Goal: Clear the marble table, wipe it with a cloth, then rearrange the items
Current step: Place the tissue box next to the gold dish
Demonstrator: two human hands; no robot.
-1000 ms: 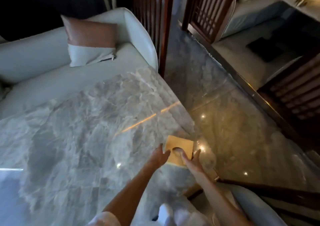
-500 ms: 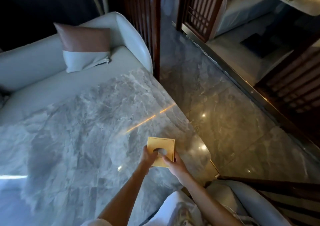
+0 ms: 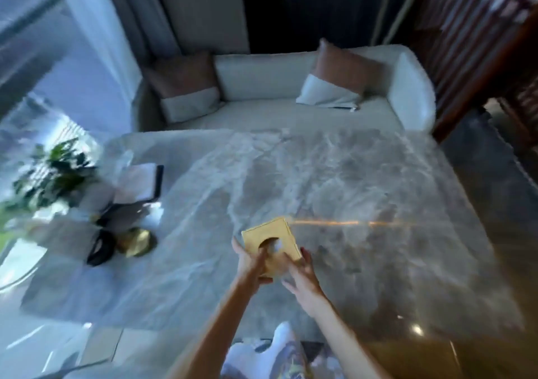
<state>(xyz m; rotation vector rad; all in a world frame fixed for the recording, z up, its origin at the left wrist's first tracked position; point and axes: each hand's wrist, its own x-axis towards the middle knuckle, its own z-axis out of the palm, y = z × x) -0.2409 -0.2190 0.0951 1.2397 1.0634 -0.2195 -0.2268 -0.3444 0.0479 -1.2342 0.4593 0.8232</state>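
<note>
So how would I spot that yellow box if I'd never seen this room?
Start at the big grey marble table in front of the white sofa. Near its closer edge, both hands, left and right, hold the yellow box. It is square, with a round hole in its top showing something white, well apart from the blurred clutter at the table's left end.

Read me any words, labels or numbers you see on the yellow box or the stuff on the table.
No text can be read anywhere.
Yellow tissue box, held by the left hand and right hand: plain top, no print visible.
Dark folders and booklets at the marble table's left: too blurred to read.
Gold object: no marking visible.
</note>
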